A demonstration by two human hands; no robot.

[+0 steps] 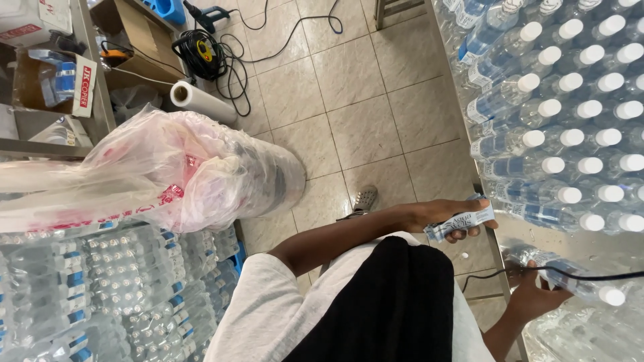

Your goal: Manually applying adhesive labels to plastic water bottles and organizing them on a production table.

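My left hand (456, 218) reaches across my body to the right and holds a small stack of white and blue bottle labels (463, 222). Just beyond it lies a large mass of clear water bottles (563, 121) with white caps, stacked on their sides. My right hand (533, 295) is lower right and grips one clear water bottle (577, 285) with a white cap at the edge of that stack. A thin black cable (583, 275) runs across this bottle.
A big clear and pink plastic bag (168, 167) bulges at left, over shrink-wrapped packs of bottles (100, 288). A roll of film (198, 100), a yellow-black tool with cables (201, 53) and cardboard boxes (54, 80) lie beyond. My foot (365, 198) rests on the tiled floor (362, 100).
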